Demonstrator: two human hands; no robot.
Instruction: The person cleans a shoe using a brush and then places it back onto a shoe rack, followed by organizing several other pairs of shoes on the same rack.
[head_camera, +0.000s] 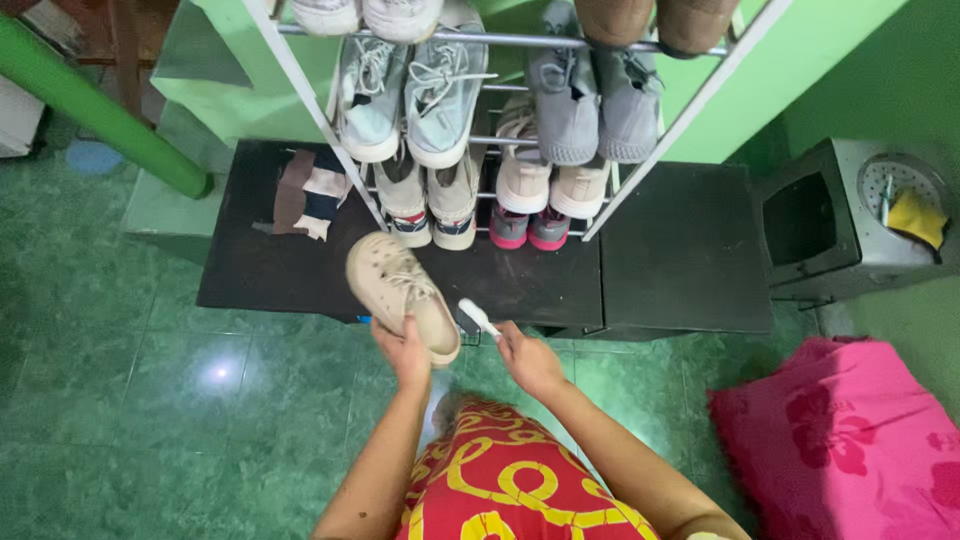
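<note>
Head view: left hand (405, 352) lifts beige sneaker (402, 295), right hand (528, 360) grips brush (478, 318)

Green marbled floor tiles (150, 400) glare under light, with green walls (880, 80) behind a white shoe rack (690, 110).

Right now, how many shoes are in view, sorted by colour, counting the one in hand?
Shoes on the rack and in the left hand:
Beige, held shoe included: 5
Light blue-grey: 2
Grey: 2
White, top edge: 2
Brown, top edge: 2
Pink-soled: 2
Total: 15
The right hand holds a small brush.
</note>
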